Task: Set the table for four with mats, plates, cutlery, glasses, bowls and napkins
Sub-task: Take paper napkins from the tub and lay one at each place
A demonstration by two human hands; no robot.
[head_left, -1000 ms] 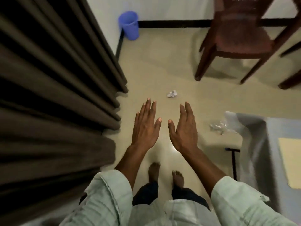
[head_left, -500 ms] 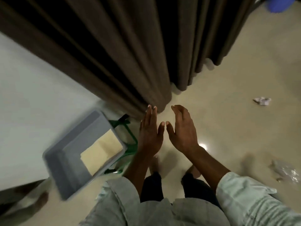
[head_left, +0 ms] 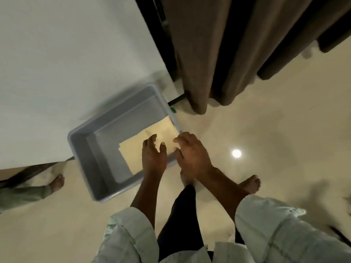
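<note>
A: Head view, what changed?

B: A second ago the hands hung flat over bare floor, facing a chair and a blue bucket. Half a second ago the view swung past the curtain and the bin showed up at the left. Now the bin [head_left: 91,149] is centre frame and both hands are over its near right corner.

A: Hand state?

B: Left hand [head_left: 153,158] and right hand [head_left: 191,154] are side by side, just apart, fingers loosely curled, holding nothing. Left hangs over the mats [head_left: 150,137]; right sits over the bin's right rim. Can't tell if either touches anything.

A: Meaning for the task?

B: My read: still at the fetch stage, reaching for mats. No table setting visible in this frame.

A: Where's the stock?

B: Mats lie flat on the bin floor, pushed to the right side. Looks like a stack, edges slightly offset; count unclear.

A: Materials?

B: Bin: grey, rectangular, smooth hard walls, rolled rim, probably plastic. Mats: pale yellow, thin, matte rectangles, likely flexible. Floor [head_left: 266,130]: glossy cream, lamp glare on it. Curtain [head_left: 218,54]: heavy brown cloth in deep folds, far right. Wall [head_left: 66,54]: plain white, far left.

A: Anything else?

B: Another person's bare foot [head_left: 57,184] at left, well clear of the bin.
</note>
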